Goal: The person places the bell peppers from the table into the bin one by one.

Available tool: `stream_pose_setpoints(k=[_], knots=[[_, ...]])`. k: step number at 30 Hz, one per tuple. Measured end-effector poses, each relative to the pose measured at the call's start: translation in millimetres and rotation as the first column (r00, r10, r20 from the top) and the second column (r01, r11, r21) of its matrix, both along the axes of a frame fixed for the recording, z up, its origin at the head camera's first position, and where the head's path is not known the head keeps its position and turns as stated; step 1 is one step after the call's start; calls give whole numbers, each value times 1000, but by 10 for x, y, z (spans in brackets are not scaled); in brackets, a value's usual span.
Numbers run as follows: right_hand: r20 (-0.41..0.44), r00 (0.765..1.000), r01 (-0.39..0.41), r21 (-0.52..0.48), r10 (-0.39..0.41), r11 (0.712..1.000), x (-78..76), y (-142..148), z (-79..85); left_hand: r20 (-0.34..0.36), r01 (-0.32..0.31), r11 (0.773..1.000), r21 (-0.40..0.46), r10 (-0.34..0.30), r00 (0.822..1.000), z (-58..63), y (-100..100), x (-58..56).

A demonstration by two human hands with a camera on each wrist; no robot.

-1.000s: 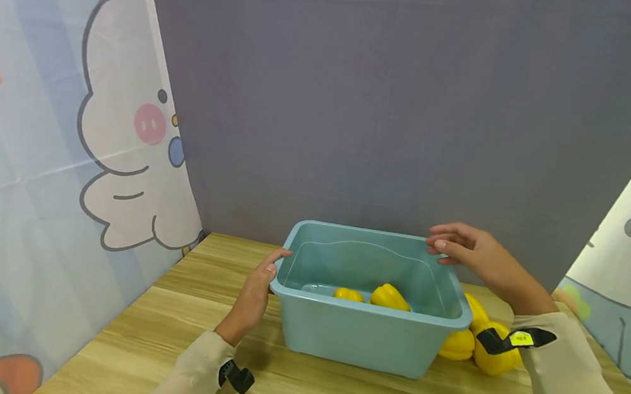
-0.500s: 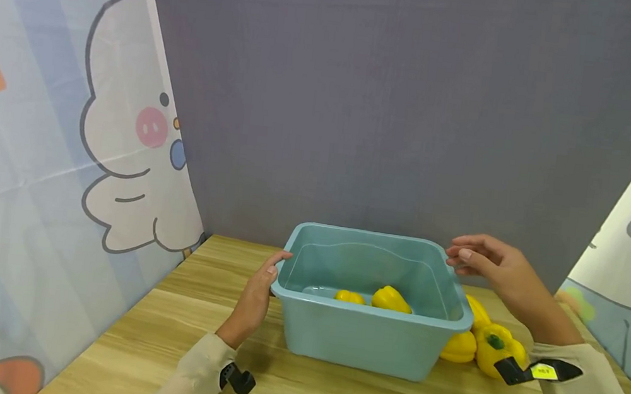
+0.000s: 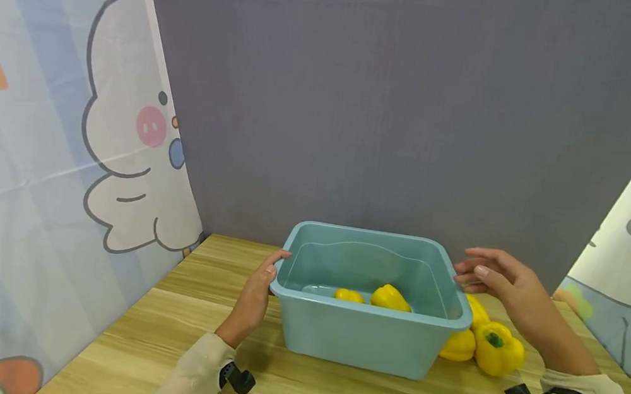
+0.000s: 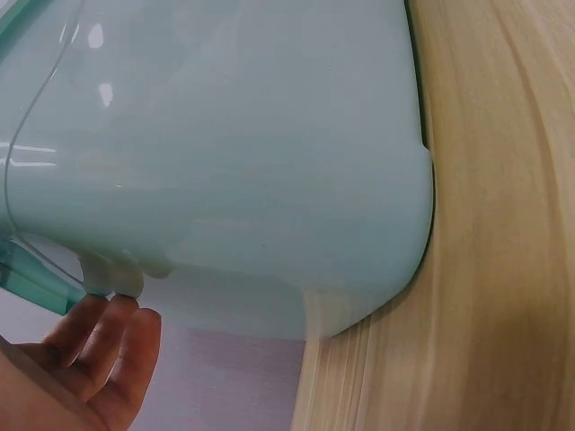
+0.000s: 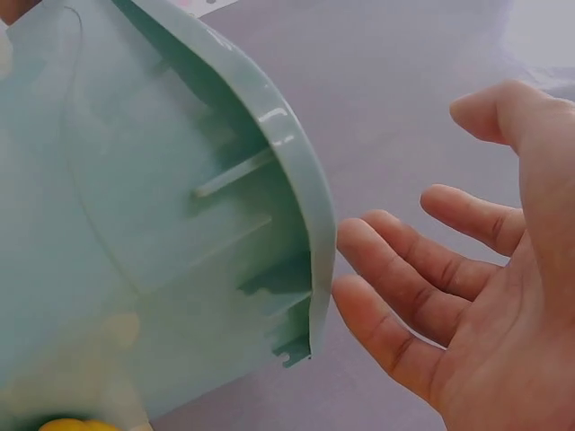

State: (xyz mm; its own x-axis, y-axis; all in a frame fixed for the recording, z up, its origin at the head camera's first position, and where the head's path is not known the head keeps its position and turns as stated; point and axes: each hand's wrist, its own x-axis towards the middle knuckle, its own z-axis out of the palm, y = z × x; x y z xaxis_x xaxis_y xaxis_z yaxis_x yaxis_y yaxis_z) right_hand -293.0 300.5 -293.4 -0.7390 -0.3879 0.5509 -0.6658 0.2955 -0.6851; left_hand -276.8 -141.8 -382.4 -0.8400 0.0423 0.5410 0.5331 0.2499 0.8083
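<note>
A blue-green plastic bin stands on the wooden table, with two yellow bell peppers inside it. My left hand is at the bin's left side, one fingertip on the rim; in the left wrist view, its fingers are gently bent and touch the outer wall beneath the rim. My right hand hovers beside the bin's right rim, holding nothing. From the right wrist, its fingers look loosely spread, tips close to the rim. Several more yellow bell peppers lie below it, right of the bin, partly hidden.
The wooden table carries everything. A grey cloth wall rises behind the bin, and printed cartoon curtains hang at both sides.
My right hand has moved right and down, away from above the bin's far right rim, uncovering a pepper beside the bin. Left hand and bin have stayed in place.
</note>
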Motion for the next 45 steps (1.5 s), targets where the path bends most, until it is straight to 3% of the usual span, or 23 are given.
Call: stream_pose_setpoints(k=[10, 26, 38, 45], knots=[[4, 1000, -27, -37, 28, 999, 86, 122, -134, -4, 7, 1000, -1, -7, 1000, -6, 7, 2], [12, 999, 44, 33, -44, 999, 113, 270, -247, -37, 40, 999, -14, -40, 999, 2, -4, 6], [34, 996, 78, 88, -81, 993, 130, 418, -355, 19, -18, 1000, -19, 18, 1000, 51, 23, 15], [40, 992, 111, 127, -117, 986, 124, 538, -416, -8, 5, 1000, -25, -6, 1000, 49, -1, 39]])
